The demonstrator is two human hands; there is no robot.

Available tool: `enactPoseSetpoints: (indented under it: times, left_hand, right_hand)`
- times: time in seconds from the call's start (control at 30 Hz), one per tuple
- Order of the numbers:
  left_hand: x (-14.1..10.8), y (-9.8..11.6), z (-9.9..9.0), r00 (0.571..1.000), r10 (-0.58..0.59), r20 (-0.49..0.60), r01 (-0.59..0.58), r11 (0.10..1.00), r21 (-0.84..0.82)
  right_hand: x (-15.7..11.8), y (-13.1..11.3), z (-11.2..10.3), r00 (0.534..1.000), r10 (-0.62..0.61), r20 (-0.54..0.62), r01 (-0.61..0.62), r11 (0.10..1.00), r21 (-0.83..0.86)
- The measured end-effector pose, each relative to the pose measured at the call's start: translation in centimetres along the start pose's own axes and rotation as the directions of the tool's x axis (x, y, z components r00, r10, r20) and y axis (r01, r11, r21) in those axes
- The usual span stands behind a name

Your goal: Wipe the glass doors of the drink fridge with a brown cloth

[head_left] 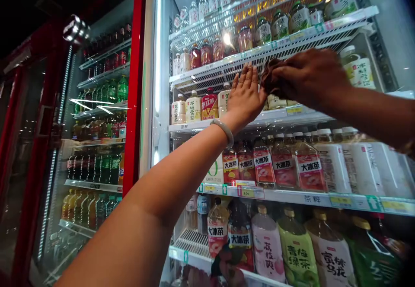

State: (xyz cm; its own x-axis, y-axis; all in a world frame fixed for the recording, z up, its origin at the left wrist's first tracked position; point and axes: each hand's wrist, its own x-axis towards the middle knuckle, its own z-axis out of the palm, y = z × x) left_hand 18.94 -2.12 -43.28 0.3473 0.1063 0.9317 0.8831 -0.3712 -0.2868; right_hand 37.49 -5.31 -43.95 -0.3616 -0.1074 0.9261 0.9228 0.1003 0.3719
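My left hand (244, 92) lies flat with its fingers stretched out, seemingly against the glass door (227, 40) of a drinks fridge. A pale bangle (223, 130) circles that wrist. Close by on the right, my right hand (316, 77) grips a crumpled dark brown cloth (270, 77), held up at the glass at about the same height. Behind both hands stand shelves of bottled drinks, among them a red-labelled tea bottle (209, 104) and a pale-labelled bottle (193, 106). My hands and forearms hide part of the middle shelf.
A red door frame (134, 84) runs upright on the left. Beyond it another fridge holds green bottles (122, 88) and a lit strip (55, 157). Lower shelves carry iced tea bottles (309, 168) and larger bottles (296, 246). Reflections show on the glass.
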Motion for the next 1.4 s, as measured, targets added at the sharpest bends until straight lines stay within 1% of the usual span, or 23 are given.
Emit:
enactPoseSetpoints:
  times: [0.07, 0.13, 0.17, 0.23, 0.3, 0.33, 0.37, 0.43, 0.5, 0.57, 0.67, 0.73, 0.83, 0.9, 0.93, 1.0, 1.07, 1.13, 1.17, 1.23, 1.3, 1.37, 1.4]
  left_hand:
    - [0.7, 1.2, 0.6, 0.998, -0.067, -0.014, 0.066, 0.997, -0.027]
    - [1.4, 2.3, 1.0, 0.995, -0.099, -0.025, 0.098, 0.994, -0.05]
    - [1.7, 2.7, 1.0, 0.995, -0.093, -0.031, 0.091, 0.994, -0.062]
    - [1.8, 3.1, 1.0, 0.998, -0.051, -0.045, 0.047, 0.995, -0.094]
    - [1.6, 3.1, 1.0, 0.999, -0.022, -0.045, 0.017, 0.993, -0.117]
    - [1.6, 3.1, 1.0, 0.999, -0.024, -0.039, 0.019, 0.993, -0.12]
    - [1.6, 3.3, 1.0, 0.999, -0.031, -0.034, 0.027, 0.993, -0.118]
    - [1.9, 4.0, 1.2, 0.999, -0.037, -0.027, 0.034, 0.993, -0.112]
    - [2.5, 5.4, 1.6, 1.0, -0.005, -0.028, 0.002, 0.994, -0.111]
    - [3.3, 7.2, 2.1, 0.999, 0.026, -0.031, -0.029, 0.993, -0.113]
    - [4.1, 9.2, 2.7, 1.0, -0.017, -0.024, 0.014, 0.993, -0.114]
    - [4.1, 9.8, 2.9, 0.999, -0.027, -0.027, 0.025, 0.997, -0.08]
    - [3.5, 9.9, 3.0, 0.998, 0.031, -0.05, -0.03, 0.999, 0.018]
    - [3.1, 9.8, 3.2, 0.995, 0.068, -0.075, -0.063, 0.996, 0.056]
    - [3.0, 9.8, 3.3, 0.992, 0.095, -0.089, -0.089, 0.994, 0.066]
    - [3.0, 9.9, 3.6, 0.98, 0.164, -0.112, -0.156, 0.985, 0.074]
    - [3.3, 10.0, 3.9, 0.974, 0.194, -0.117, -0.187, 0.98, 0.066]
    - [3.5, 10.2, 4.0, 0.979, 0.174, -0.108, -0.17, 0.984, 0.052]
    - [3.5, 10.2, 4.1, 0.982, 0.16, -0.103, -0.156, 0.987, 0.046]
    - [3.4, 10.4, 4.2, 0.984, 0.152, -0.093, -0.149, 0.988, 0.038]
    - [3.2, 10.5, 4.4, 0.984, 0.147, -0.099, -0.145, 0.989, 0.03]
    - [2.9, 10.9, 4.6, 0.984, 0.14, -0.11, -0.139, 0.99, 0.019]
    - [2.7, 11.3, 4.7, 0.983, 0.138, -0.117, -0.137, 0.99, 0.014]
  right_hand:
    - [0.4, 0.7, 0.0, 0.991, 0.129, -0.038, -0.13, 0.991, -0.014]
    - [1.2, 0.5, 0.0, 0.973, 0.222, -0.061, -0.223, 0.975, -0.005]
    - [1.5, 0.3, 0.1, 0.972, 0.229, -0.059, -0.229, 0.973, 0.003]
    - [1.6, 0.3, 0.0, 0.984, 0.175, -0.033, -0.175, 0.984, 0.011]
    - [0.7, 1.5, -0.3, 0.995, 0.098, 0.008, -0.098, 0.995, -0.013]
    - [0.0, 2.4, -0.6, 0.996, 0.087, 0.015, -0.086, 0.996, -0.037]
    - [-0.8, 3.4, -0.8, 0.995, 0.096, 0.008, -0.095, 0.993, -0.065]
    - [-2.3, 5.0, -1.2, 0.983, 0.177, -0.041, -0.181, 0.977, -0.112]
    - [-3.2, 5.5, -1.2, 0.965, 0.25, -0.077, -0.258, 0.96, -0.113]
    - [-3.2, 5.4, -1.0, 0.964, 0.259, -0.064, -0.263, 0.961, -0.082]
    - [-2.3, 5.9, -1.2, 0.98, 0.2, -0.009, -0.2, 0.979, -0.043]
    - [-2.2, 7.1, -1.9, 0.978, 0.206, -0.001, -0.206, 0.977, -0.048]
    - [-3.9, 8.9, -2.9, 0.946, 0.323, -0.035, -0.325, 0.942, -0.078]
    - [-5.4, 8.8, -3.1, 0.918, 0.393, -0.059, -0.397, 0.913, -0.097]
    - [-6.0, 8.4, -3.0, 0.914, 0.402, -0.06, -0.406, 0.908, -0.102]
    - [-6.3, 7.4, -2.6, 0.93, 0.364, -0.042, -0.367, 0.926, -0.095]
    - [-5.4, 7.1, -2.3, 0.961, 0.276, -0.007, -0.276, 0.958, -0.073]
    - [-4.1, 7.9, -2.5, 0.975, 0.22, 0.019, -0.219, 0.974, -0.059]
    - [-3.7, 8.7, -2.8, 0.973, 0.23, 0.018, -0.228, 0.972, -0.059]
    - [-3.9, 10.0, -3.5, 0.946, 0.325, -0.013, -0.325, 0.943, -0.073]
    - [-5.6, 10.5, -4.0, 0.894, 0.444, -0.061, -0.448, 0.889, -0.093]
    - [-7.9, 9.7, -4.1, 0.858, 0.507, -0.086, -0.514, 0.85, -0.117]
    - [-8.8, 9.0, -4.0, 0.857, 0.507, -0.085, -0.515, 0.848, -0.128]
